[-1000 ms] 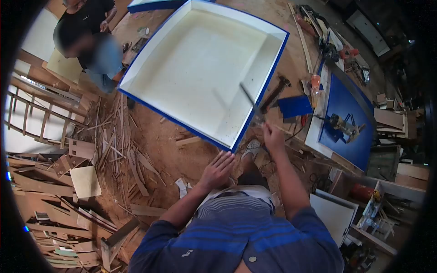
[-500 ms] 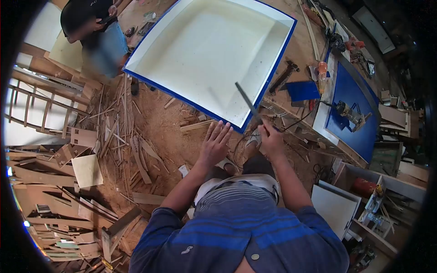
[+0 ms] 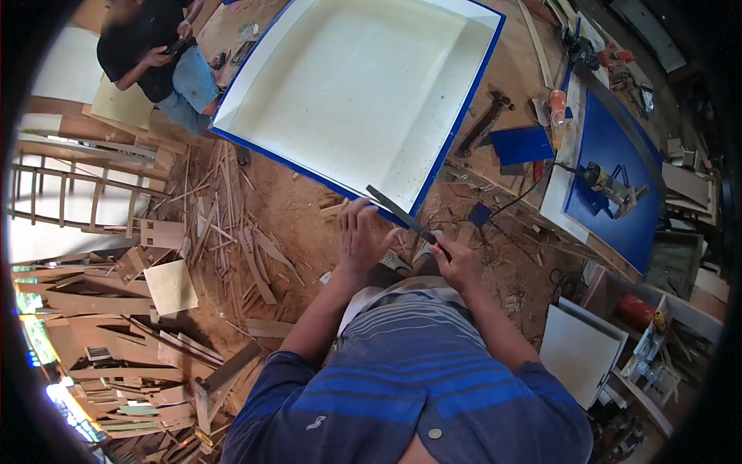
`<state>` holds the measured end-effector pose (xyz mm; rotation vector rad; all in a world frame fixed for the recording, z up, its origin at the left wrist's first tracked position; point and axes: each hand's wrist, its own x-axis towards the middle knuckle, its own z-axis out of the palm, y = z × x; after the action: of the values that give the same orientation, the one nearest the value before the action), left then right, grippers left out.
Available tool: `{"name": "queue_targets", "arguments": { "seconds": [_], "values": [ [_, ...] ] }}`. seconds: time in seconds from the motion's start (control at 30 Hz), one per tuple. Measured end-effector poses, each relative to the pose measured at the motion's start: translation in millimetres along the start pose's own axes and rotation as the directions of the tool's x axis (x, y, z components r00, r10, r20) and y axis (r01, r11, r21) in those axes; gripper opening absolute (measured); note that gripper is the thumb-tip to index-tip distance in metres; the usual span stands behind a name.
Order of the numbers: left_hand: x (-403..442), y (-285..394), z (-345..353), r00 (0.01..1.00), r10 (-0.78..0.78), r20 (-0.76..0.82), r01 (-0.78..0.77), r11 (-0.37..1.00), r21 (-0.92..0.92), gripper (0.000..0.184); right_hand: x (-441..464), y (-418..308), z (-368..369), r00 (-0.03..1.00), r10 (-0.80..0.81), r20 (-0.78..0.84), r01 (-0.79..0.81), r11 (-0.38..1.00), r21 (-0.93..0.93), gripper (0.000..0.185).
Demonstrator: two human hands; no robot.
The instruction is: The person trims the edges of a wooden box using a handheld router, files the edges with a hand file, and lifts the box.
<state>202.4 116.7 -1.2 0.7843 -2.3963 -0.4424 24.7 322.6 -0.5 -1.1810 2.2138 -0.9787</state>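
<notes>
A large white open box (image 3: 340, 93) with blue edges lies in front of me. My right hand (image 3: 459, 263) is closed round the handle of a dark flat file (image 3: 398, 210), whose blade slants across the box's near corner. At the near edge, left of the file, is my left hand (image 3: 362, 238), fingers spread and holding nothing. Whether its fingertips touch the edge, I cannot tell.
A hammer (image 3: 487, 124), a blue piece (image 3: 522, 145) and an orange-handled tool (image 3: 557, 116) lie right of the box. A power tool (image 3: 613, 188) rests on a blue panel (image 3: 610, 139). Wood strips (image 3: 220, 201) litter the floor. A person (image 3: 154, 58) is at upper left.
The file has come back toward me and now crosses the near edge, its tip lower and further left. My left hand's fingers have spread wider. The other person's arms are now more visible.
</notes>
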Motion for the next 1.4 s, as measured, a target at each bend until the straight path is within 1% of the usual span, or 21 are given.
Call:
{"name": "queue_targets", "arguments": {
  "seconds": [0.1, 0.13, 0.23, 0.33, 0.43, 0.47, 0.57, 0.67, 0.77, 0.87, 0.97, 1.07, 1.17, 1.27, 1.37, 1.4],
  "values": [
    [34, -15, -7, 0.999, 0.022, 0.029, -0.022, 1.0, 0.0, 0.09, 46, -6, -1, 0.996, 0.092, -0.011, -0.091, 0.996, 0.005, 0.039],
    [39, -26, -6, 0.994, 0.032, 0.103, -0.033, 0.999, 0.017, 0.094, 55, -15, -6, 0.992, 0.129, -0.004, -0.129, 0.991, 0.042, 0.039],
    [43, -53, -4, 0.944, 0.069, 0.324, -0.105, 0.99, 0.094, 0.093, 36, -8, 0, 0.987, 0.164, -0.009, -0.158, 0.966, 0.206, 0.036],
    [44, -60, 1, 0.967, 0.097, 0.234, -0.106, 0.994, 0.025, 0.091, -16, -6, 13, 0.955, 0.277, 0.107, -0.297, 0.899, 0.321, 0.034],
    [48, -64, 3, 0.963, 0.056, 0.263, -0.054, 0.998, -0.013, 0.089, -35, -40, 20, 0.893, 0.437, 0.111, -0.45, 0.876, 0.173, 0.036],
    [47, -66, 4, 0.96, 0.073, 0.272, -0.07, 0.997, -0.021, 0.09, -42, -40, 36, 0.903, 0.426, 0.048, -0.429, 0.891, 0.147, 0.037],
    [47, -73, 8, 0.957, 0.097, 0.275, -0.091, 0.995, -0.035, 0.091, -47, -61, 59, 0.851, 0.525, -0.007, -0.522, 0.848, 0.096, 0.04],
    [52, -72, 6, 0.957, 0.102, 0.27, -0.088, 0.994, -0.063, 0.09, -33, -77, 66, 0.842, 0.521, -0.142, -0.52, 0.853, 0.05, 0.044],
    [51, -76, 6, 0.943, 0.115, 0.312, -0.101, 0.993, -0.062, 0.089, 6, -84, 69, 0.812, 0.539, -0.223, -0.542, 0.839, 0.057, 0.045],
    [51, -76, 5, 0.943, 0.144, 0.298, -0.125, 0.989, -0.084, 0.089, 3, -79, 68, 0.801, 0.543, -0.251, -0.55, 0.834, 0.048, 0.045],
    [52, -79, 7, 0.948, 0.159, 0.276, -0.136, 0.986, -0.101, 0.09, -26, -101, 69, 0.759, 0.634, -0.149, -0.625, 0.774, 0.105, 0.046],
    [47, -80, 9, 0.95, 0.174, 0.261, -0.151, 0.983, -0.104, 0.091, -25, -102, 86, 0.765, 0.586, -0.268, -0.6, 0.799, 0.034, 0.048],
    [48, -81, 6, 0.943, 0.186, 0.276, -0.169, 0.982, -0.083, 0.091, 11, -92, 81, 0.709, 0.625, -0.327, -0.651, 0.758, 0.038, 0.049],
    [49, -83, 10, 0.943, 0.2, 0.265, -0.184, 0.979, -0.087, 0.089, -9, -101, 83, 0.745, 0.576, -0.336, -0.581, 0.808, 0.096, 0.048],
    [50, -83, 6, 0.942, 0.205, 0.267, -0.183, 0.978, -0.104, 0.089, -30, -104, 96, 0.754, 0.588, -0.294, -0.602, 0.797, 0.05, 0.047],
    [50, -82, 5, 0.943, 0.211, 0.257, -0.193, 0.977, -0.093, 0.088, -23, -104, 95, 0.748, 0.582, -0.319, -0.6, 0.798, 0.049, 0.048]
  ]
}}
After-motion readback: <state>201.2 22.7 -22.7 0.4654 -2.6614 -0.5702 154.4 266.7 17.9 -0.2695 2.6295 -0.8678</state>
